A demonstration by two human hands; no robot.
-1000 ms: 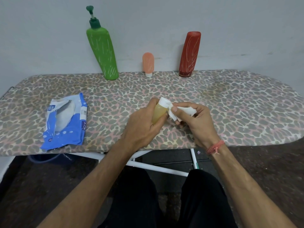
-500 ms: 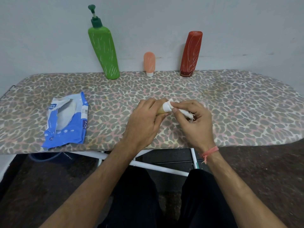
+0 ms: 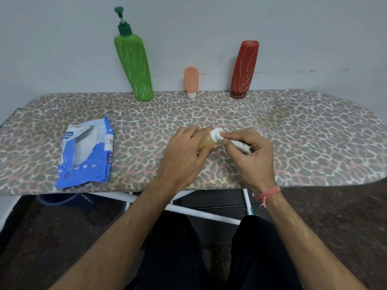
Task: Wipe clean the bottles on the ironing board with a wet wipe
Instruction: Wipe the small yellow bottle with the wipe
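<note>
My left hand (image 3: 184,158) grips a small yellow bottle (image 3: 206,142), tilted so its top points right. My right hand (image 3: 251,155) pinches a white wet wipe (image 3: 217,135) against the bottle's top end; the rest of the wipe is bunched in its fingers. Most of the bottle is hidden by my left hand. At the back of the leopard-print ironing board (image 3: 303,143), against the wall, stand a green pump bottle (image 3: 134,65), a small peach tube (image 3: 191,81) on its white cap and a red bottle (image 3: 244,69) standing upside down.
An open blue wet-wipe pack (image 3: 85,152) lies on the board's left part. A grey wall rises right behind the bottles. The board's white legs (image 3: 188,210) and my dark trousers show below its near edge.
Both hands have moved slightly away from me along the board. The wipe, first loose beside the bottle's cap, is now pressed onto the top end, and more of the yellow body shows than half a second ago.
</note>
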